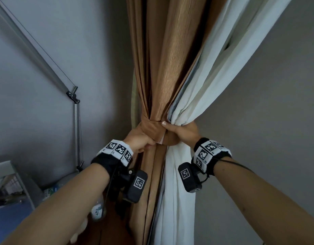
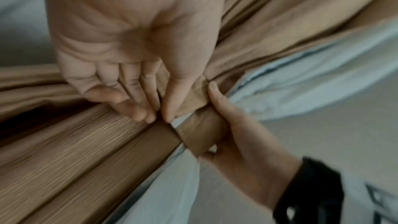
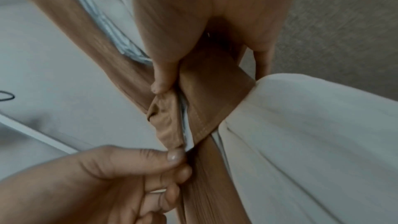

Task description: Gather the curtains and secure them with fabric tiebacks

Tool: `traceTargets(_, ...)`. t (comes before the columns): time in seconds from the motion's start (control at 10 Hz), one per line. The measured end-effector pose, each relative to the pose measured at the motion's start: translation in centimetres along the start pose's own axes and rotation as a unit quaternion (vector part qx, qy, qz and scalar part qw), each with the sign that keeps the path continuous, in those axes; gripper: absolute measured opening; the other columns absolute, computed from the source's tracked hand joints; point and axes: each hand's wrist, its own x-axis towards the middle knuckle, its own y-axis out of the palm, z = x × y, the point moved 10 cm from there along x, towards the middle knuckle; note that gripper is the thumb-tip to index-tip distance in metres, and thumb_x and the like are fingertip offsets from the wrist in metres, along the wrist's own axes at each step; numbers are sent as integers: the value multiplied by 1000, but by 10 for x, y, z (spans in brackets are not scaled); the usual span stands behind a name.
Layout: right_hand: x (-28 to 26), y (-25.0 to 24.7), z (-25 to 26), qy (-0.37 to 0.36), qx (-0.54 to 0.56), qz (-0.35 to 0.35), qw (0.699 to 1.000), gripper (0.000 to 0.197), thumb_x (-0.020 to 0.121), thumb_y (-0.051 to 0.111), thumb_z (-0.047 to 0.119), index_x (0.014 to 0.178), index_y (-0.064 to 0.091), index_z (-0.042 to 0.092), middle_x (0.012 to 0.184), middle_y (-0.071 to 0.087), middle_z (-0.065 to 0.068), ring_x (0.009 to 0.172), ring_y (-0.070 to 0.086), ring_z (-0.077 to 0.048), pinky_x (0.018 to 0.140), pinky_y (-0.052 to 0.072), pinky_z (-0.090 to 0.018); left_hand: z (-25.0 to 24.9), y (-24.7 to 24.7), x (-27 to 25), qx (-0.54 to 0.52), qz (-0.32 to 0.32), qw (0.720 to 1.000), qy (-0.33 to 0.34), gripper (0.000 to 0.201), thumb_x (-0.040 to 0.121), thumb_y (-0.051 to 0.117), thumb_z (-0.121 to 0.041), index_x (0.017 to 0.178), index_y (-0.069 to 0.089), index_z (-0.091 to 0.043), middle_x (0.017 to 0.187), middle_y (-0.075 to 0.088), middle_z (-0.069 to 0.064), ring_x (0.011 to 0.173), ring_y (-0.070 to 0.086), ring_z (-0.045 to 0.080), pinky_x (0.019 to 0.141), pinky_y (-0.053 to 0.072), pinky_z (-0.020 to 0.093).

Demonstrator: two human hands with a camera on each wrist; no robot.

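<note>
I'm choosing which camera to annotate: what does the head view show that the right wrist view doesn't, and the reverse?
Only the head view shows the grey jointed metal rod on the wall and both marker wristbands. Only the right wrist view shows the brown fabric tieback stitched edge and its bunched end. Both show the left hand, right hand, brown ribbed curtain and white curtain.
</note>
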Motion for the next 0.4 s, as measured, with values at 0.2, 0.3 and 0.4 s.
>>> traceTargets(0.2, -42, -24, 12, 67, 70, 25, 995, 85, 56, 85, 17, 134, 51, 18, 118, 69, 2, 108, 65, -19, 98, 52, -40, -2, -6, -41, 4, -25, 1000, -11, 21, 83, 62, 3, 103, 67, -2, 68, 60, 6, 49, 56, 9, 51, 39, 20)
traceTargets(0.3, -71, -46, 37, 50, 40, 4, 998, 71, 73, 79, 15, 135, 45, 13, 121, 62, 1, 110, 58, -18, 95, 47, -32, -11, -3, -77, -2, -49, 999, -8, 21, 83, 62, 4, 104, 69, 3, 65, 60, 8, 35, 50, 5, 42, 38, 17)
traceTargets(0.4, -100, -66, 65, 10, 25, -9, 1000, 58, 83, 74, 16, 134, 46, 11, 119, 60, 0, 104, 56, -15, 89, 44, -27, -36, 5, -119, -3, -67, 997, 24, 12, 84, 64, 4, 96, 68, 1, 64, 61, 8, 41, 53, 6, 44, 39, 18)
